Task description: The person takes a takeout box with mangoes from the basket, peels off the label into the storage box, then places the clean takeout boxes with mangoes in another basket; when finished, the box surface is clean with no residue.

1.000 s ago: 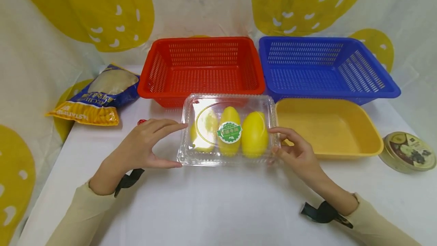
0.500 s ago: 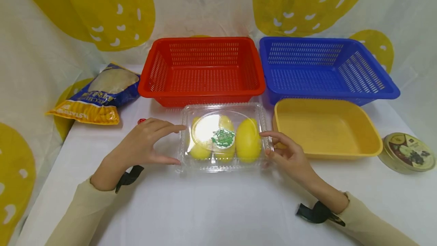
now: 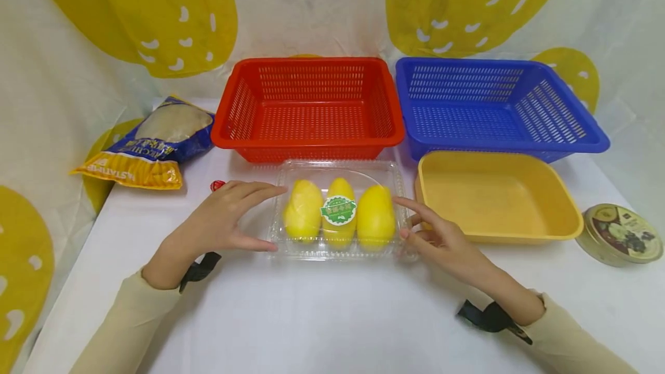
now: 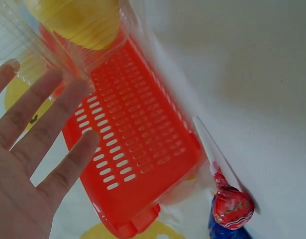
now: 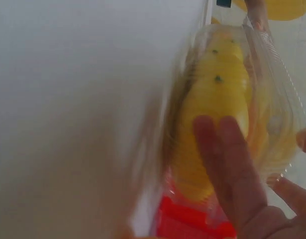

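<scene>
A clear plastic clamshell box rests on the table with three yellow mango-shaped fruits inside and a round green-and-white sticker on its lid. My left hand is at the box's left side, fingers and thumb spread apart. The left wrist view shows those fingers extended, near the box's edge. At the opposite end my right hand has its fingertips close to the wall. Two straight fingers overlap the box's end in the right wrist view. A red-wrapped lollipop lies beyond my left hand.
Behind the box stands a red basket, with a blue basket to its right. A yellow tub sits right of my right hand, then a round tin. A blue-and-orange bag lies at the left.
The clamshell box has come down toward me and slightly left, away from the red basket's front, and now lies level. My right hand shifted left along with it; my left hand stayed nearly still.
</scene>
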### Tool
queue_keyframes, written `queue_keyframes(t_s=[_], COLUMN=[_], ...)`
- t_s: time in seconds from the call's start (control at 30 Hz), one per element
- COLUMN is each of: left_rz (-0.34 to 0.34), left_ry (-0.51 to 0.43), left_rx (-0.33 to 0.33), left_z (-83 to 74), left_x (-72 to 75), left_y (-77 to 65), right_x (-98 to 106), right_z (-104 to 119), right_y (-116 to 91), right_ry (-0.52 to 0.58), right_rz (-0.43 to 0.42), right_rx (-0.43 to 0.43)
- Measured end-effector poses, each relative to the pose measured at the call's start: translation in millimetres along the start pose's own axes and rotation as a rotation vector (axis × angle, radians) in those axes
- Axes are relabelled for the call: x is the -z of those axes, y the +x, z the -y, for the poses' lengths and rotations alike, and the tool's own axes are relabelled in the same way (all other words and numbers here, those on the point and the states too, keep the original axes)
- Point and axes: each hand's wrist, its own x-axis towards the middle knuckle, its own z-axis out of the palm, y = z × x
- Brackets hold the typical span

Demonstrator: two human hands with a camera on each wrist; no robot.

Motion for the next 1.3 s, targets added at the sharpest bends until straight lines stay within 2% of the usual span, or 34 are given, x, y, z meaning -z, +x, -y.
queue_keyframes(t_s=[0.17,0.27,0.4,0.5,0.6,0.67,0.73,0.87,1.13,1.3], left_rz=[0.018,0.021,0.022,0.023,0.019,0.015,0.016,0.035,0.049,0.046], left_ry=[0.005,0.003,0.008,0.013,0.013,0.011,0.01,-0.003,-0.009,-0.014], left_rx=[0.025,0.031,0.036,0.039,0.032,0.025,0.022,0.038,0.051,0.041], left_z=[-1.8,-2.1,-2.4,-1.8,-1.0,-0.8,-1.0,-2.3,-3.4,-2.3], left_x=[-1.2,-1.3,-1.2,-1.7,-2.7,-3.2,-3.4,-3.6,-4.7,-5.5], left_y=[-0.1,0.2,1.4,1.3,0.7,0.3,0.3,1.2,2.6,2.8], right_x=[4,6,10,8,3,0,-4,-10,-19,-24], right_z=[8,14,20,21,19,19,20,23,26,28], right_y=[3,6,13,20,29,35,41,48,60,64], right_ry=[-0.139,-0.28,-0.431,-0.421,-0.384,-0.353,-0.336,-0.332,-0.321,-0.354], right_rz=[0.042,0.008,-0.085,-0.146,-0.209,-0.23,-0.233,-0.21,-0.104,-0.082], right_rx=[-0.017,0.035,0.129,0.235,0.392,0.479,0.528,0.517,0.461,0.369])
